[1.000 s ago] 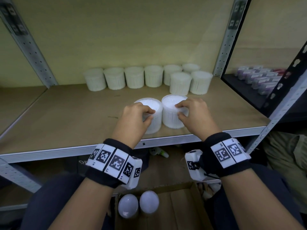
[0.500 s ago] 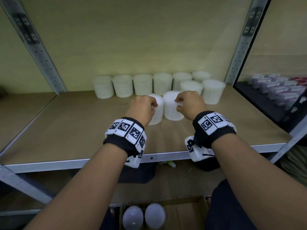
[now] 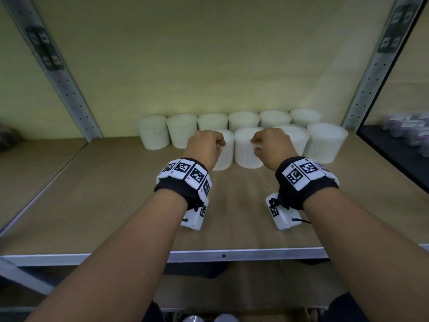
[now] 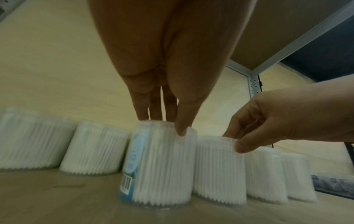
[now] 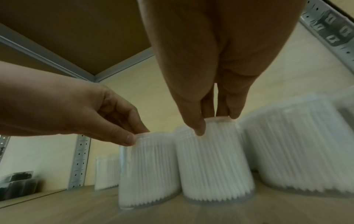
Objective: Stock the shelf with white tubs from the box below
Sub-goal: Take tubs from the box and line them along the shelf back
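Two white tubs of cotton swabs stand side by side on the wooden shelf [image 3: 116,194], in front of a back row of several like tubs [image 3: 243,120]. My left hand [image 3: 205,145] pinches the top rim of the left tub [image 3: 224,154], thumb in front and fingers behind; in the left wrist view that tub [image 4: 159,165] shows a blue label strip with a barcode. My right hand [image 3: 270,144] pinches the rim of the right tub [image 3: 247,147] in the same way, as the right wrist view shows on this tub [image 5: 212,160]. Both tubs rest upright on the shelf board.
Two more tubs [image 3: 325,142] stand to the right in the front row. Grey slotted uprights [image 3: 69,89] frame the bay. A neighbouring dark shelf at right holds small purple packs [image 3: 408,124]. The box below [image 3: 209,318] shows two white lids at the bottom edge.
Both hands have slid their tubs from near the shelf's front edge back to the row of tubs. The view has tilted upward, so the box has nearly left the frame.
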`<act>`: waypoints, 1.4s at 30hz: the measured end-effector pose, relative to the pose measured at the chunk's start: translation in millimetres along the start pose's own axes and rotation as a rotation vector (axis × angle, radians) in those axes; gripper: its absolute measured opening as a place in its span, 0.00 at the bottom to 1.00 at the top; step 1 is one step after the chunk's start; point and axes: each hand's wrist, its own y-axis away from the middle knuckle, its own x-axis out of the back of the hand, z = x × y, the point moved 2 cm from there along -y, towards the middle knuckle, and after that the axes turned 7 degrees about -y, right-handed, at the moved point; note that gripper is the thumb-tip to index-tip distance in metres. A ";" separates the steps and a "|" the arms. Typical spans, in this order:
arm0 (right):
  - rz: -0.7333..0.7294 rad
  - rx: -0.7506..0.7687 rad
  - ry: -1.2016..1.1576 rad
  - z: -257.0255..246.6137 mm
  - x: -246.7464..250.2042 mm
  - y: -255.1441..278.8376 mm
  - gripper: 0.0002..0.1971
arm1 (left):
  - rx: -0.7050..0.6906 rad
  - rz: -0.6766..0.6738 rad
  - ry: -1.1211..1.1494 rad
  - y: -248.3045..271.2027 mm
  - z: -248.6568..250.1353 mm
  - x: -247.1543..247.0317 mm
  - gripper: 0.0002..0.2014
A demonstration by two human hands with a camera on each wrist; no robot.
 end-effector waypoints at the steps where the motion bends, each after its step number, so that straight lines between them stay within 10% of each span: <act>1: 0.003 0.001 -0.003 -0.1 -1.0 -2.7 0.18 | 0.001 0.002 0.005 -3.3 -1.5 -0.5 0.12; 10: -0.021 0.009 0.005 -2.1 -2.4 -7.1 0.18 | -0.008 -0.007 0.006 -12.6 -8.3 -5.4 0.12; 15: -0.149 -0.005 -0.057 -10.7 4.4 7.0 0.23 | -0.009 -0.265 0.062 1.5 -8.2 11.0 0.23; 42: -0.265 0.119 -0.262 -56.4 -47.6 240.0 0.09 | 0.112 -0.343 0.170 264.4 -29.5 6.8 0.16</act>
